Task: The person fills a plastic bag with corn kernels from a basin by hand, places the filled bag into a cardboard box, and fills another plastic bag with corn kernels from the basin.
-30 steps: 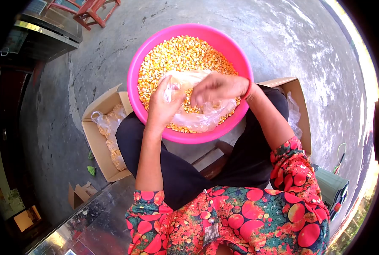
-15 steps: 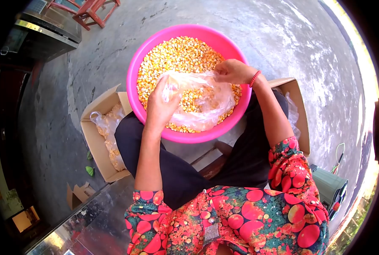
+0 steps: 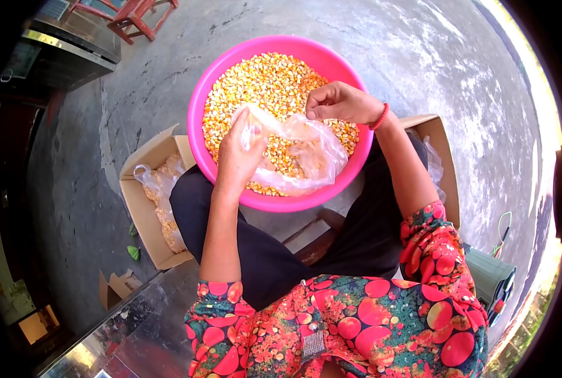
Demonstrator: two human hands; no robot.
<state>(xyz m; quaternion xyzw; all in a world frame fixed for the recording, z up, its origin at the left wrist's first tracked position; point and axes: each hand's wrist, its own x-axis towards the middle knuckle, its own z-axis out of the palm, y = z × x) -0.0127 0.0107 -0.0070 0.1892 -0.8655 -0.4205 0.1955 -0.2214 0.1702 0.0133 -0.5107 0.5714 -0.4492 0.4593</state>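
A pink basin full of yellow and white corn kernels sits before me, over my lap. On the kernels lies a clear plastic bag, its mouth spread wide and some corn showing within it. My left hand grips the near-left part of the bag's rim, thumb toward the inside. At the bag's far right edge, my right hand, with a red bracelet at the wrist, is closed in a pinch on the thin film. Its fingertips are partly hidden.
An open cardboard box at my left holds a clear bag of corn. Another box with plastic bags stands at my right. Beyond are a red wooden stool and a green container.
My right hand has moved slightly left and up, drawing the bag's far edge with it. The bag's opening has changed shape and looks narrower. My left hand stays nearly still.
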